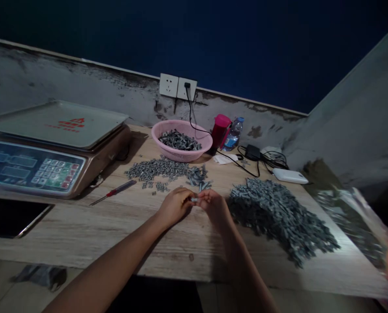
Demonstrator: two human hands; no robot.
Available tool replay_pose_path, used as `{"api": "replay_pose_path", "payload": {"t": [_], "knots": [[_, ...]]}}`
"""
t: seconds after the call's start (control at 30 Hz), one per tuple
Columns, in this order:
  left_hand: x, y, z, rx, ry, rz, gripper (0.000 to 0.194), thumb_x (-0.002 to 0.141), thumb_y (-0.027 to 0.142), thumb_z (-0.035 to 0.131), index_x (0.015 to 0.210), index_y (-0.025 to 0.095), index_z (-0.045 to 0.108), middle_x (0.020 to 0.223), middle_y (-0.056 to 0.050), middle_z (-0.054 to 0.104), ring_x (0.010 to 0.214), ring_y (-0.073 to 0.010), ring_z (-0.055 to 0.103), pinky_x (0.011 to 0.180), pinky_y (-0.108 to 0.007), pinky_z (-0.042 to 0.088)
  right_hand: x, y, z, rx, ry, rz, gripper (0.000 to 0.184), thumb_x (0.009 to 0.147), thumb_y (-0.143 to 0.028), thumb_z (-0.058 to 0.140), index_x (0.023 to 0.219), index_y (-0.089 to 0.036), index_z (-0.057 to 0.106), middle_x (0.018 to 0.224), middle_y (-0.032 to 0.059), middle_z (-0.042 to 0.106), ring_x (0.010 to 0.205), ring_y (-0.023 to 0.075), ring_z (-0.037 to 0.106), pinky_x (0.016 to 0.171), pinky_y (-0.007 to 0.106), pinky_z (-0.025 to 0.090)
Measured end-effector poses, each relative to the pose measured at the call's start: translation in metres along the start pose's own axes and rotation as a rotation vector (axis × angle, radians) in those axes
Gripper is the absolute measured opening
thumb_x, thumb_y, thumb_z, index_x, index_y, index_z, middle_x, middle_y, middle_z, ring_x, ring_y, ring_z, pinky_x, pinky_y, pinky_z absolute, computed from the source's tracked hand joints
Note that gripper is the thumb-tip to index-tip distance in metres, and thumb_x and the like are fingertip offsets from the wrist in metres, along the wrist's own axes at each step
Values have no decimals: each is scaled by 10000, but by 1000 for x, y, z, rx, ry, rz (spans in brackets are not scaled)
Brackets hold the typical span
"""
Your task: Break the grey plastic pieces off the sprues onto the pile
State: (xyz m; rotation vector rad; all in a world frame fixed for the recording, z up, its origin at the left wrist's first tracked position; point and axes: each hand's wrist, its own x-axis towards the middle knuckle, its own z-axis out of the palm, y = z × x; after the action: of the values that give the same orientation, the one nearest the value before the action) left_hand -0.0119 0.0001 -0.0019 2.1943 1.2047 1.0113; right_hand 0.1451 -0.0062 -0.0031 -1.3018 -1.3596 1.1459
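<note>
Pinching a small piece [194,200] between the fingers of our left hand [175,204] and right hand [215,205] over the surface [128,234], we seem midway, with the large heap [280,217] probably remaining, the loose parts [155,168] beyond perhaps done.

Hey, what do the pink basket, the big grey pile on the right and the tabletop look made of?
Pink basket: probably plastic, slightly glossy, with an evenly ribbed wall.
Big grey pile: likely metal, from its dull sheen, though plastic isn't ruled out.
Tabletop: wood or wood-look laminate, pale, smooth, with streaky grain.
</note>
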Motion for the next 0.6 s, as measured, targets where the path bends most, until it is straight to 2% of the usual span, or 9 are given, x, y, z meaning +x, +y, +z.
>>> {"api": "replay_pose_path", "payload": {"t": [0.1,0.2,0.27,0.33,0.4,0.43,0.5,0.53,0.6], "knots": [[2,-9,-11,158,87,-101,163,774,89,506,841,168,632,866,-54,644,849,-181,565,782,-284,436,-11,-2,-31,-143,71,-46,157,674,-269,551,784,-172,605,575,2,610,553,148,570,554,251,434],[4,-21,-24,390,176,-257,209,786,97,453,837,159,645,899,-87,619,881,-218,550,807,-325,429,-27,-4,-85,-358,224,-15,262,735,-351,509,886,-160,607,562,13,590,508,160,539,497,258,408],[4,-28,-30,506,147,-340,211,776,117,466,867,157,652,943,-107,600,906,-245,539,802,-346,430,-33,-6,-118,-618,380,-74,288,742,-368,504,883,-148,625,622,50,606,580,194,553,561,302,434],[3,-31,-32,563,82,-392,217,759,139,497,906,156,655,996,-121,582,944,-269,523,805,-363,429,-33,-10,-133,-892,564,-216,275,727,-333,516,877,-139,641,724,98,625,716,245,562,672,362,443],[3,-30,-30,545,13,-374,225,750,160,520,928,153,657,1015,-123,576,971,-274,512,831,-366,421,-26,-12,-124,-1010,539,-354,242,749,-265,490,888,-145,648,828,122,638,825,259,557,758,376,431],[3,-29,-28,511,-14,-337,229,754,160,515,934,152,658,1010,-119,578,971,-263,513,848,-358,417,-20,-12,-111,-1011,428,-397,224,767,-223,465,875,-154,649,854,117,646,850,248,559,782,364,426],[3,-26,-24,438,-60,-240,245,767,139,482,942,152,654,987,-104,583,959,-234,519,869,-333,410,-5,-11,-77,-974,172,-407,203,789,-173,452,829,-175,650,850,90,655,830,214,573,782,320,424],[3,-24,-23,420,-75,-207,256,774,127,461,941,153,653,974,-100,585,953,-226,520,869,-327,411,3,-9,-58,-966,89,-403,189,784,-153,464,822,-178,648,850,84,656,831,209,574,788,308,420],[3,-23,-23,450,-70,-221,275,777,112,438,944,156,651,968,-106,584,957,-234,516,853,-335,415,18,-5,-24,-976,69,-343,158,775,-136,493,836,-160,637,826,96,649,794,204,573,769,292,419]]}}
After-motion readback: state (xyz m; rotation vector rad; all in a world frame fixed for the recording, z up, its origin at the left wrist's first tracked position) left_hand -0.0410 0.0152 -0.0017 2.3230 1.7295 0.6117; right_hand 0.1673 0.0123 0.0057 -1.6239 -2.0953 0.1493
